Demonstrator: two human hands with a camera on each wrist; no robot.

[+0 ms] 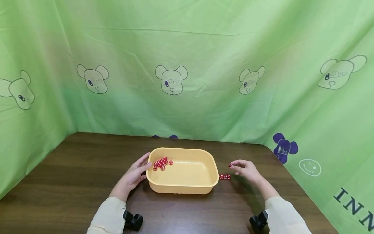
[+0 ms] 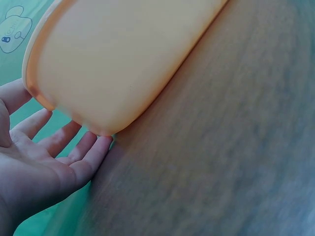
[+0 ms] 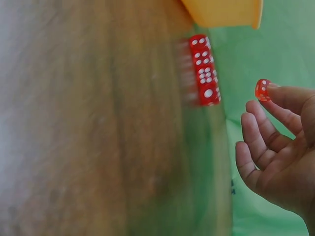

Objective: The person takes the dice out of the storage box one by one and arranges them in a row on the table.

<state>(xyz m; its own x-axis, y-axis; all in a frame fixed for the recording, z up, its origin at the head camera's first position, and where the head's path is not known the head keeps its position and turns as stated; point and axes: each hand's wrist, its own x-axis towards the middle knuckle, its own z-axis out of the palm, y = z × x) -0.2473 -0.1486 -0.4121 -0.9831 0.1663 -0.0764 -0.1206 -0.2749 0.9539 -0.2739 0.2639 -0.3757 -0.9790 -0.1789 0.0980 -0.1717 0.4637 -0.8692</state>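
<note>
"Nearest the camera are my pale sleeves [image 1: 106, 218], with black wrist cameras [image 1: 135, 221] strapped beside them."

"And your grip?"

"My right hand [image 1: 247, 171] pinches one red die [image 1: 230, 165] between thumb and fingertip, the other fingers loosely bent, off the table [image 1: 233, 213] and to the right of the tub. My left hand [image 1: 135, 173] holds the left end of the yellow tub [image 1: 181, 189], thumb over the rim, fingers against the outer wall."

"The other dice?"

"A loose pile [image 1: 159, 163] lies inside the tub's left end; a row of four dice [image 1: 224, 177] sits on the table, just beside its right end."

"What worries you?"

"So small a pinch could slip and drop the die. A low swing might scatter the row, and so might pushing the tub rightward."
</note>
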